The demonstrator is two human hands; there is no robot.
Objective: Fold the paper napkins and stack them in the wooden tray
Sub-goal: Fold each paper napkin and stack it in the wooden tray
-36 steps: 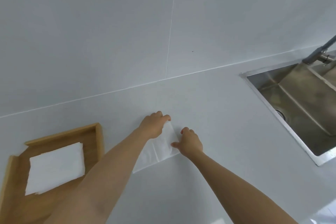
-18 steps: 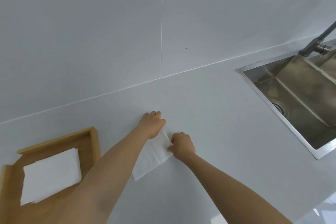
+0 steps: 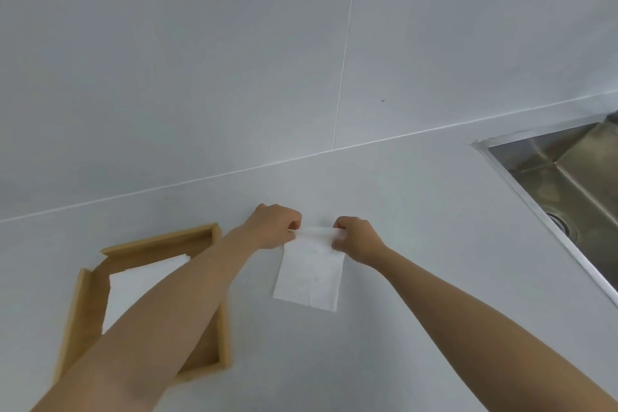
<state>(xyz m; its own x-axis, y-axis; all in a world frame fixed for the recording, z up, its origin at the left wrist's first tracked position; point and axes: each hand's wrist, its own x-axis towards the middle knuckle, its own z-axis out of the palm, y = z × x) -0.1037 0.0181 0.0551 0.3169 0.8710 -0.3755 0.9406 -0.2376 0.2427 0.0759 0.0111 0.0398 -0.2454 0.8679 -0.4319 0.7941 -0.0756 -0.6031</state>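
A white paper napkin [image 3: 309, 274] lies on the grey counter in the middle of the view. My left hand [image 3: 274, 226] pinches its far left corner and my right hand [image 3: 356, 239] pinches its far right corner, with the far edge lifted off the counter. To the left stands the wooden tray [image 3: 160, 241], which holds a pile of folded white napkins [image 3: 133, 288]. My left forearm crosses over the tray and hides part of it.
A steel sink [image 3: 568, 177] is set into the counter at the right, with its drain near the right edge. A grey tiled wall [image 3: 301, 43] rises behind the counter.
Both hands went from pressing the napkin flat to pinching its far corners and lifting that edge. The napkin now lies straight instead of slanted, and the view has shifted right.
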